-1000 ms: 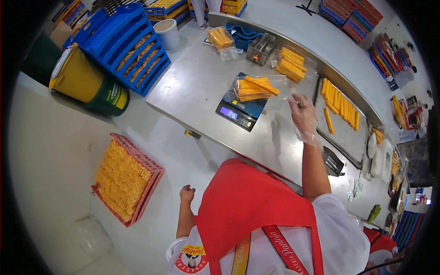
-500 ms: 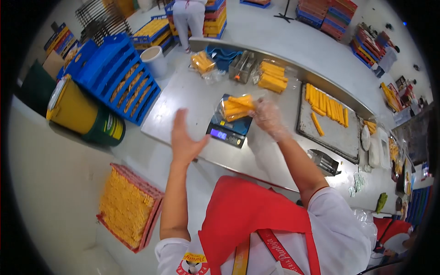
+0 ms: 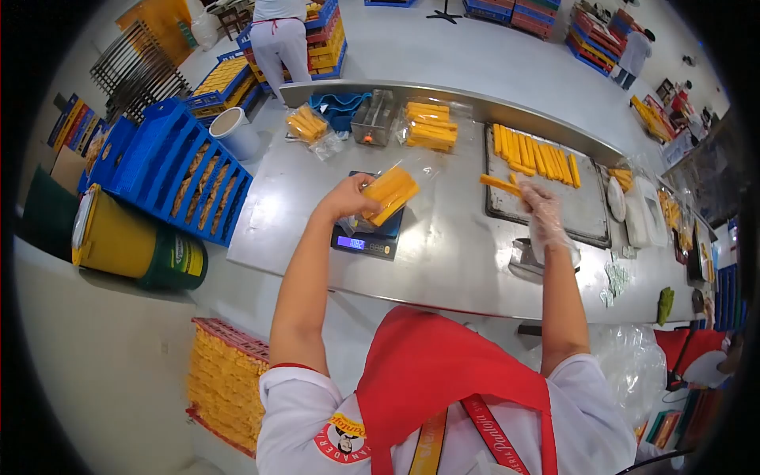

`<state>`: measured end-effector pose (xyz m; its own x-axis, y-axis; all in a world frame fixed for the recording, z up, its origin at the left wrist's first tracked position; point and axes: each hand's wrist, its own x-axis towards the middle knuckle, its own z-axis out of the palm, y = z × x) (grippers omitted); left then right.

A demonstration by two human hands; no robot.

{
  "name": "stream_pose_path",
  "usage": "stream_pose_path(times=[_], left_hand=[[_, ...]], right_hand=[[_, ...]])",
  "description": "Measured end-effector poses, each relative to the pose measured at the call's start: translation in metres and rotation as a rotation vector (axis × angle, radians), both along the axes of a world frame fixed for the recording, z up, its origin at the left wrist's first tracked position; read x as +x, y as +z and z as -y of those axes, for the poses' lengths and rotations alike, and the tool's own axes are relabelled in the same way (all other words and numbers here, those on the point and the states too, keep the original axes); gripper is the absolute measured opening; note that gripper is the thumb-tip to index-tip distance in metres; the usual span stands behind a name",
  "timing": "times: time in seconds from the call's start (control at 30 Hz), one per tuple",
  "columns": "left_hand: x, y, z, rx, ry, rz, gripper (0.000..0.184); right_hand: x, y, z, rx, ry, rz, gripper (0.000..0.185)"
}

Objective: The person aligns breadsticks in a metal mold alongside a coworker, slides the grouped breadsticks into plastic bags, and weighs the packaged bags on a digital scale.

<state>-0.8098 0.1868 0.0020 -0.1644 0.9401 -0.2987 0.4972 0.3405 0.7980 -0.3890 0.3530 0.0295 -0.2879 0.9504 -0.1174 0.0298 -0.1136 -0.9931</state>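
Observation:
My bare left hand (image 3: 348, 199) is closed on a clear plastic bag of yellow breadsticks (image 3: 393, 192), tilted over the digital scale (image 3: 364, 246). The scale's display is lit, but its digits are too small to read surely. My right hand (image 3: 543, 207), in a clear plastic glove, grips a breadstick (image 3: 499, 186) above the near left part of the metal baking tray (image 3: 546, 218). A second stick end shows by those fingers; whether it is held is unclear. Farther back on the tray lies a row of breadsticks (image 3: 534, 154).
Bagged breadsticks (image 3: 431, 127) and a metal box (image 3: 374, 119) stand along the table's raised back edge (image 3: 443, 91). A metal holder (image 3: 526, 260) lies near my right wrist. Blue crates (image 3: 170, 170) and a yellow-green bin (image 3: 138, 241) stand left. A person (image 3: 281, 43) stands beyond the table.
My left hand went from open in the air to holding the bag, now tilted above the scale. My right hand left the bag, moved right to the tray and took a breadstick.

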Motion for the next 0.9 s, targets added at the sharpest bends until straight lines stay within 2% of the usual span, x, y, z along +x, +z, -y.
stream_pose_path(times=[0.03,0.07,0.13,0.23,0.3,0.33,0.37,0.47,0.53,0.7,0.77,0.8,0.9], left_hand=[[0.007,0.004,0.003,-0.020,0.006,0.330,0.088],[0.018,0.005,0.006,-0.032,-0.001,0.335,0.088],[0.048,0.012,0.017,-0.027,-0.106,0.730,0.089],[0.094,0.025,0.031,-0.181,-0.218,0.904,0.092],[0.125,0.030,0.041,-0.270,-0.245,0.961,0.095],[0.140,0.026,0.046,-0.267,-0.242,1.061,0.093],[0.153,0.022,0.051,-0.262,-0.238,1.161,0.092],[0.178,0.004,0.062,-0.232,-0.284,1.227,0.092],[0.190,-0.001,0.070,-0.242,-0.327,1.337,0.094],[0.211,0.000,0.089,-0.200,-0.293,1.332,0.096],[0.221,-0.006,0.092,-0.200,-0.253,1.327,0.097],[0.229,-0.001,0.093,-0.206,-0.233,1.307,0.097],[0.255,-0.007,0.092,-0.239,-0.217,1.322,0.098]], right_hand=[[0.017,0.000,-0.004,0.042,-0.014,-0.009,0.031],[0.030,-0.002,-0.006,0.084,-0.027,-0.016,0.031],[0.042,0.012,-0.003,0.104,-0.042,-0.010,0.032],[0.054,0.031,0.002,0.146,-0.042,0.010,0.036],[0.056,0.042,0.009,0.143,0.101,0.011,0.032],[0.057,0.049,0.015,0.023,0.180,-0.086,0.025],[0.058,0.049,0.019,0.016,0.190,-0.079,0.025],[0.062,0.054,0.028,-0.002,0.412,-0.113,0.020],[0.068,0.060,0.027,-0.021,0.398,-0.112,0.020],[0.109,0.045,0.006,-0.044,0.360,-0.069,0.018],[0.121,0.037,0.005,-0.043,0.505,-0.068,0.016],[0.121,0.043,0.012,-0.126,0.484,-0.140,0.017],[0.120,0.037,0.029,-0.149,0.481,-0.261,0.018]])
